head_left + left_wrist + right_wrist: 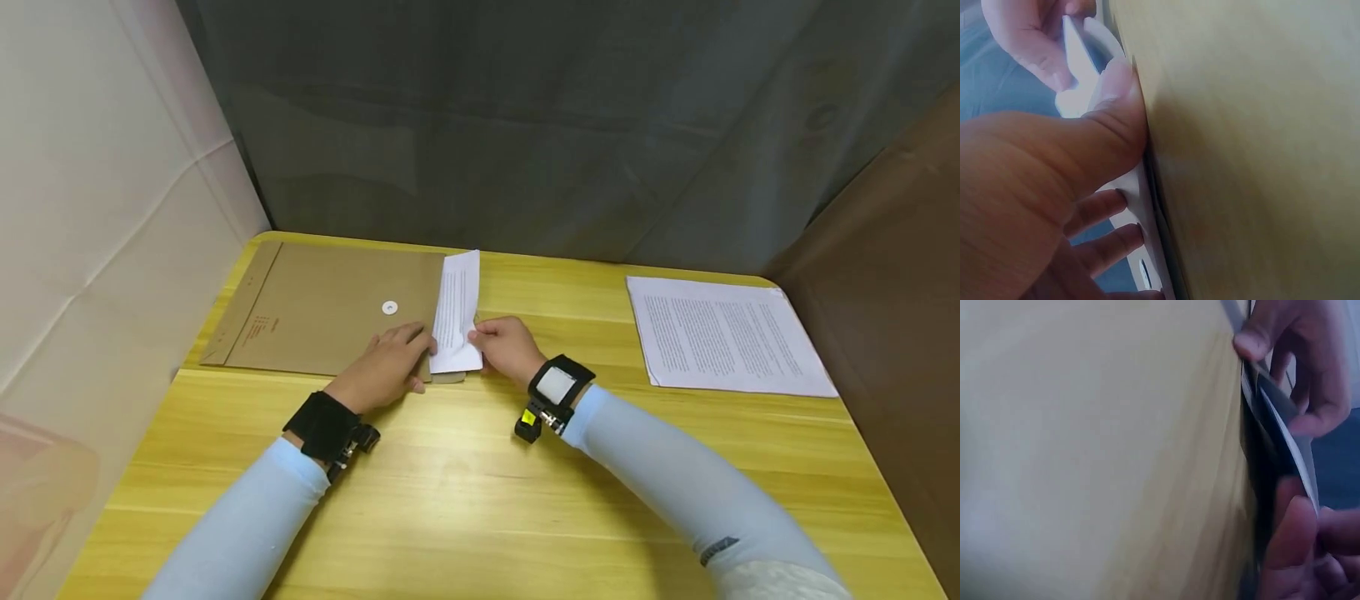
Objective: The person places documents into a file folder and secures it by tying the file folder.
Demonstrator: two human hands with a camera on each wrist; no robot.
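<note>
My left hand (390, 360) lies flat on the brown envelope (330, 308), fingers straight, at its right end. My right hand (504, 346) pinches the white paper (457, 312) just right of it. The paper's long side runs near to far, half inside the envelope.
</note>
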